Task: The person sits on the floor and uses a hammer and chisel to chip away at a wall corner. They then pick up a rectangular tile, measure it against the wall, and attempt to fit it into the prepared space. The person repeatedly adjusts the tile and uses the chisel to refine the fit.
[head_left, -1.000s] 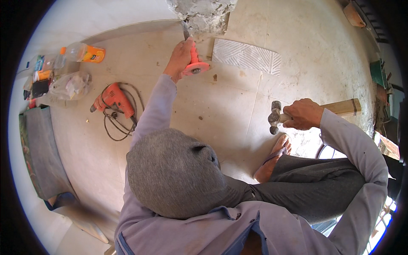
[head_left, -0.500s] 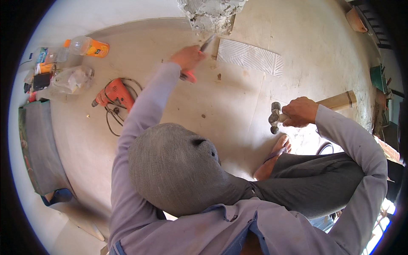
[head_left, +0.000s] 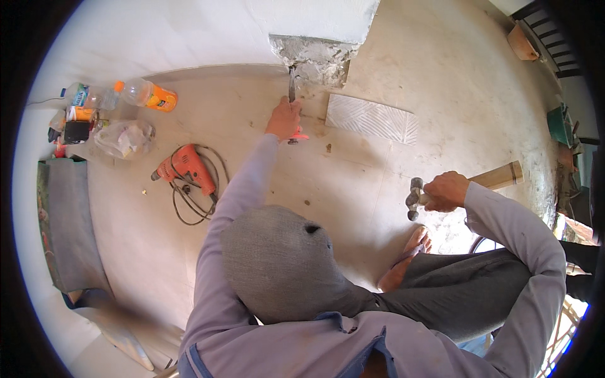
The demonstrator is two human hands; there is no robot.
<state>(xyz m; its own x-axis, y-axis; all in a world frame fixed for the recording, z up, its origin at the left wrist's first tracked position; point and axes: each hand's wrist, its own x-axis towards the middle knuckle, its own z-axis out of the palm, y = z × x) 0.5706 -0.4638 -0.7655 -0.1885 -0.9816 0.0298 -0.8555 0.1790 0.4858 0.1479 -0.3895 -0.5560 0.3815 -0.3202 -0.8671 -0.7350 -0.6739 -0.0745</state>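
Observation:
Near the top centre, my left hand (head_left: 285, 117) is closed round a chisel (head_left: 292, 79) with a red hand guard. The steel blade points up at the rough, broken plaster (head_left: 314, 57) at the foot of the white wall; whether its tip touches is unclear. My right hand (head_left: 445, 192) grips a hammer (head_left: 415, 198) by its wooden handle (head_left: 498, 176), head to the left, above my bare, sandalled foot (head_left: 407, 255). A pale tile with ridged lines (head_left: 372, 118) lies on the floor right of the chisel.
A red drill with coiled cord (head_left: 189, 167) lies at the left. Bottles (head_left: 148, 95) and a plastic bag (head_left: 124, 137) stand or lie by the left wall, above a folded grey sheet (head_left: 68, 227). A green container (head_left: 559, 125) and a terracotta-coloured tub (head_left: 523, 43) are at the right.
My left hand first swung the chisel's blade rightward, then back upright toward the broken plaster. The scene has shifted down in view; my right hand still holds the hammer.

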